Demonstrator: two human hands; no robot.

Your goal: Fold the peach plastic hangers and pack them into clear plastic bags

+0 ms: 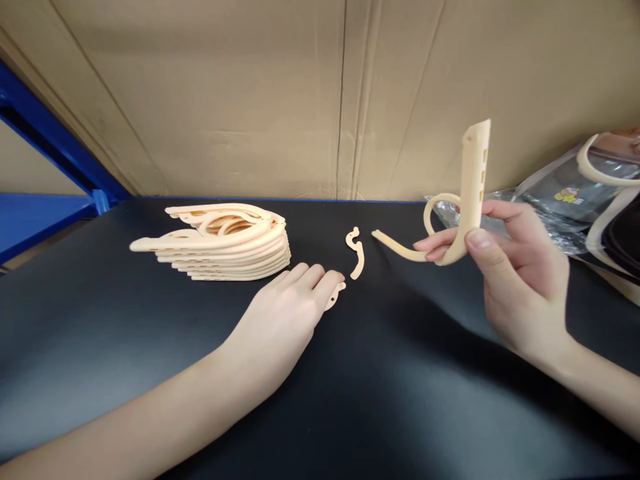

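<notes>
From my end: right hand (pixel 520 280) is closed on a cream plastic hanger (pixel 473 187), thumb in front and fingers behind, pinching it at the bend near its lower end. The hanger is held up off the black table (pixel 150 347), right of centre. One arm of it stands nearly upright with small slots along its edge, the other arm runs low and to the left with its tip close over the table, and the round hook loop shows just behind the fingers. Left hand (pixel 285 313) lies palm down on the table, fingers stretched out and together, not gripping anything. Its fingertips rest on a small cream clip piece (pixel 336 295), which pokes out from under them. I can't tell whether the piece is being pressed or just touched. Just beyond that, apart from the fingers, a small S-shaped piece (pixel 356 252) lies flat on the table, between the left hand and the low hanger arm. To the left, a neat stack of folded hangers (pixel 225 243) in the same cream colour sits near the table's back edge. Far right, a clear plastic bag (pixel 560 193) lies crumpled with more hanger parts (pixel 600 173) on it. Cardboard wall (pixel 250 100) behind the table, blue frame (pixel 45 127) at left.
</notes>
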